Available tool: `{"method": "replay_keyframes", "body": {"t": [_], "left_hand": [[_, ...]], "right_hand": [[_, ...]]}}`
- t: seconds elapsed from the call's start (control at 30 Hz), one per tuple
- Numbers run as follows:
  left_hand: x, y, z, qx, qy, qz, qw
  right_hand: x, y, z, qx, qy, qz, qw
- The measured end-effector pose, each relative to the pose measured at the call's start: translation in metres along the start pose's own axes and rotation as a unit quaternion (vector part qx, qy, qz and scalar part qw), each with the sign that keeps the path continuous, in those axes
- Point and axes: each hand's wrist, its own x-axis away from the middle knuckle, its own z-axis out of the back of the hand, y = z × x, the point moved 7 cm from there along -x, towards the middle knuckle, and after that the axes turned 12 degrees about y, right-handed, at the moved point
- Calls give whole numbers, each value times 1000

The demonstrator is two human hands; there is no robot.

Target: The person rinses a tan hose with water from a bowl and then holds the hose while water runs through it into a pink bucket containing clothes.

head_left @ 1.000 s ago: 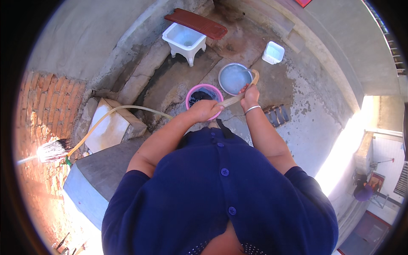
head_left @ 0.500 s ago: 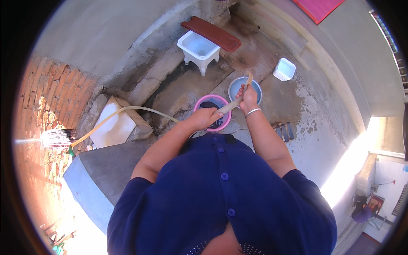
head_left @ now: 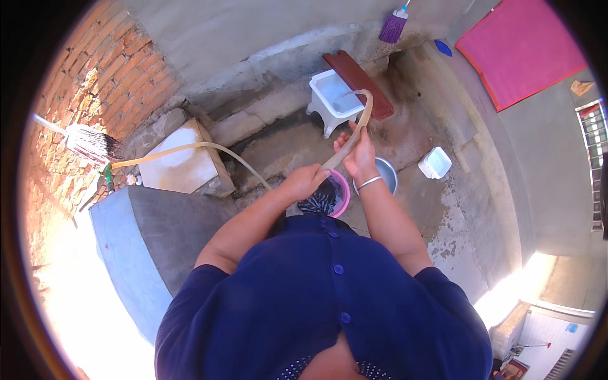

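A pale flexible hose (head_left: 347, 149) runs between my two hands. My left hand (head_left: 304, 182) is closed round it above the pink basin (head_left: 342, 193), which holds dark cloth (head_left: 318, 199). Farther along, my right hand (head_left: 360, 154) supports the hose, thumb against it and some fingers partly spread. From there the hose bends over, its end above the white footed tub (head_left: 334, 114); a faint streak below the end looks like water. A reddish-brown board (head_left: 360, 85) lies slantwise across the tub's right rim. Partly behind my right wrist is a metal basin (head_left: 391, 177).
A small white bucket (head_left: 435, 163) stands to the right on wet concrete. At left are a pale stone block (head_left: 180, 161), a grey ledge (head_left: 171, 231) and a mop (head_left: 90, 143) by the brick wall. A purple brush head (head_left: 394, 27) hangs at the far wall.
My view has tilted up. Both hands have carried the hose forward, so its end now bends over the white tub instead of the metal basin. My right-hand fingers have loosened.
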Motion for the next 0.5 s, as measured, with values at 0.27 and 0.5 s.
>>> {"method": "replay_keyframes", "body": {"t": [0.27,0.5], "left_hand": [[-5,-18,10,8,46,33,998],[-10,-14,16,39,19,-11,999]], "right_hand": [[16,36,-27,41,-13,0,999],[21,31,-42,89,-16,68,994]]}}
